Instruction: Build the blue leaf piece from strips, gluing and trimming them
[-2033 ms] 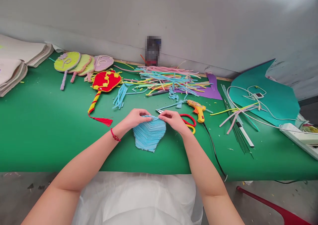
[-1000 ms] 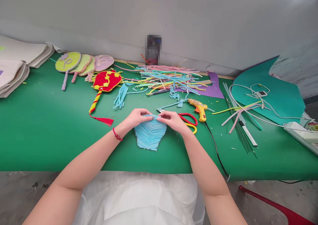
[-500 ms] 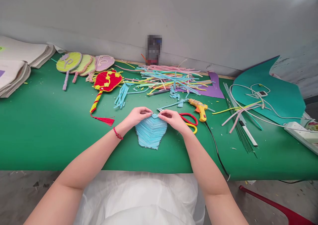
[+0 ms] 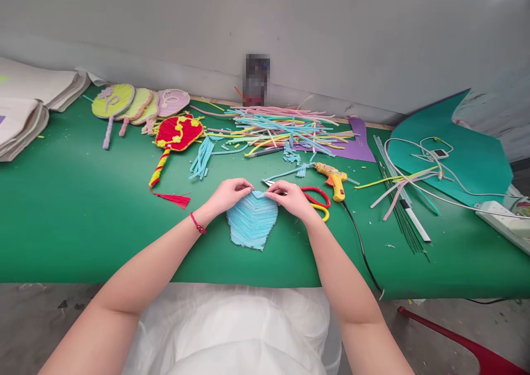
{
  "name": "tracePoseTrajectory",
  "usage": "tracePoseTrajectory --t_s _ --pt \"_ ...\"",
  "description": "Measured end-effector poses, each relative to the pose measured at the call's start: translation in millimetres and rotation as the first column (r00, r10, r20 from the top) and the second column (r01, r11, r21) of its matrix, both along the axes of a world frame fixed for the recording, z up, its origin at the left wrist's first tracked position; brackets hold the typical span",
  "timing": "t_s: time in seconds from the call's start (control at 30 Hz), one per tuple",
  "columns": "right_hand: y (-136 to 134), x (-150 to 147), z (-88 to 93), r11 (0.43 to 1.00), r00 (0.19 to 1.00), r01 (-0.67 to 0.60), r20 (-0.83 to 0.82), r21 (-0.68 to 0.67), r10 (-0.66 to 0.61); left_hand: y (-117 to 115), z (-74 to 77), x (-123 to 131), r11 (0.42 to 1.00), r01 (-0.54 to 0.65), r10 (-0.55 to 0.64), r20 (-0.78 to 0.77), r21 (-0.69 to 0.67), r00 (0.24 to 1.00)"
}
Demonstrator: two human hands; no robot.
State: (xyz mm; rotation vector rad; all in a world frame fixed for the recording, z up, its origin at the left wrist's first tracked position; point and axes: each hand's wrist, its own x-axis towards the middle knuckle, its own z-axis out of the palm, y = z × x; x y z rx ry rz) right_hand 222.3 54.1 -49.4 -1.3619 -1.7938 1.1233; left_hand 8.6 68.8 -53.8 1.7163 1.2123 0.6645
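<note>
Both forearms [image 4: 155, 256] reach over the front edge of the counter [image 4: 248, 269] from 7 and 5 o'clock, with green surface between that edge and the blue panel [image 4: 252, 223] at centre. Thumbs and fingers nearly closed, the left hand [image 4: 231, 194] pinches the panel's top at 11 o'clock, the right hand [image 4: 291, 198] at 1. Room spreads toward 9; scissors [image 4: 323, 193] and glue gun [image 4: 333, 180] lie toward 2.

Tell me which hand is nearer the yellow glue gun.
Right. The right hand is left of the yellow glue gun, not touching it; the left hand is farther left, beyond the right.
</note>
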Motion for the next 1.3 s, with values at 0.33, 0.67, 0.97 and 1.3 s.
tracePoseTrajectory --t_s 0.33,0.67,0.97,1.3 --pt "-2 1 0.0 0.983 0.982 -0.036 0.187 0.180 0.001 -12 14.8 1 0.971 0.062 0.008 -0.292 0.230 0.956" --pt "-3 25 5.4 0.977 0.867 0.138 0.457 0.163 -0.199 -10 11.8 -2 0.965 0.121 -0.027 -0.371 0.234 0.928" --pt "8 32 -0.2 0.929 0.800 0.268 0.478 0.257 -0.363 -9 8.0 -2 0.967 0.107 -0.023 -0.340 0.230 0.940" --pt "8 19 5.3 0.904 0.924 0.240 0.202 0.353 -0.324 -8 10.7 -3 0.969 0.114 -0.034 -0.343 0.218 0.939"
